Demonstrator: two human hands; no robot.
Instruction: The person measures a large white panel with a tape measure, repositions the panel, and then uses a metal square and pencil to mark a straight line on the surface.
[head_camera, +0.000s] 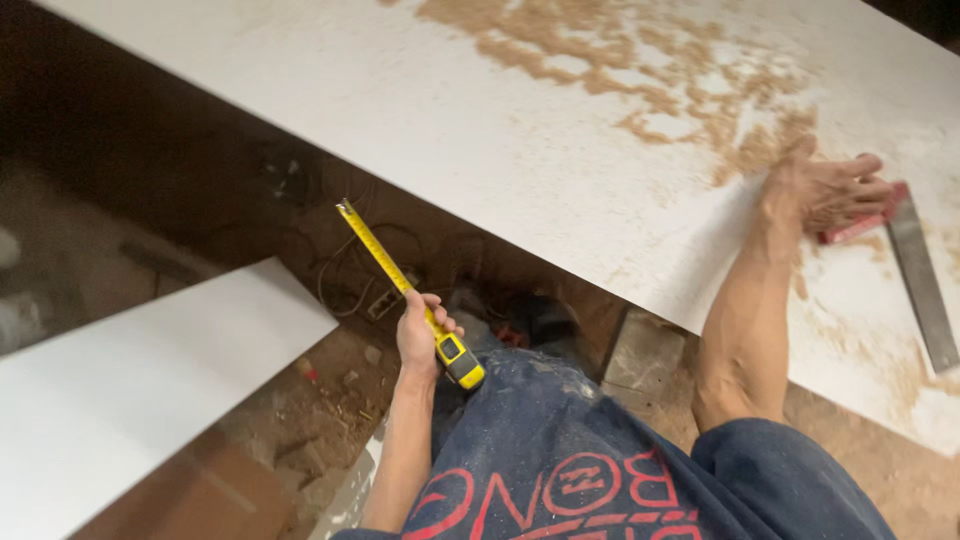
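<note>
Item one: my left hand (418, 335), fingers wrapped tight around a yellow and black tape measure (460, 360), its case jutting out below my fist toward my lap. A length of yellow blade (376, 248) runs up and away from the fist, stiff in the air over the floor, its tip hook small and hard to read. Item two: my right hand (830, 190), fingers laid narrow and flat, pressing down on the red stock of a try square (862, 224); my fingers cover most of that stock, so only its ends show. The square's grey steel blade (922, 285) lies flat, running toward the right edge of view, where its end is nearly cut off. Item three: the large white board (560, 130) under that hand, dusted with tan sawdust (660, 70), its far corners out of frame. Item four: a second white panel (140, 380) at lower left, well apart, partly cut off. Item five: the dim floor between them, with cables (360, 290) and rubble I cannot make out clearly. My dark blue clothing (560, 460) fills the bottom edge.
</note>
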